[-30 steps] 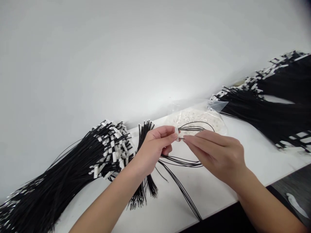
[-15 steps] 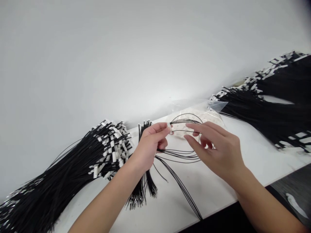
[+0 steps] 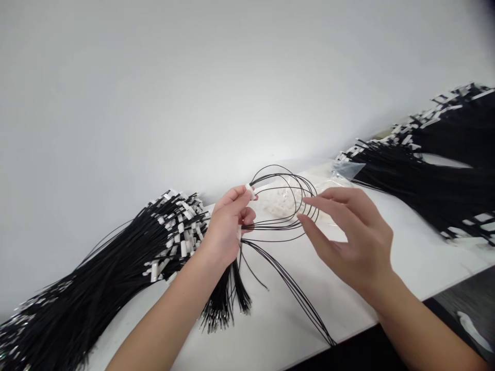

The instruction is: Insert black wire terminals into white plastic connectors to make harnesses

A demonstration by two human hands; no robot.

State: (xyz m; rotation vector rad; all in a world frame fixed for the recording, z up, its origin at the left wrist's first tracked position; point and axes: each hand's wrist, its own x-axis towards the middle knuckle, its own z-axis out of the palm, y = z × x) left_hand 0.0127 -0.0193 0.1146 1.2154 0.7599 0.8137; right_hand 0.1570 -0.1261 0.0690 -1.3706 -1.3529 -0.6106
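Note:
My left hand (image 3: 228,219) pinches a white connector (image 3: 251,191) between thumb and fingers. Several thin black wires (image 3: 284,175) leave it, curve round in a loop to the right and come back under the same hand. A second white connector (image 3: 239,233) shows at the lower side of that palm, partly hidden by it. My right hand (image 3: 350,234) is at the right end of the loop, thumb and forefinger apart, with wires passing close to the fingertips. More loose wires (image 3: 290,278) trail down to the table's front edge.
A clear bag of small white parts (image 3: 286,203) lies behind the loop. On the left is a large heap of black wires with white connectors (image 3: 116,268); another heap (image 3: 433,165) lies on the right. Short wires with metal ends (image 3: 222,304) sit below my left hand.
My left hand has shifted left and slightly up with the connector. The wire loop has become rounder and more exposed. My right hand has moved slightly right.

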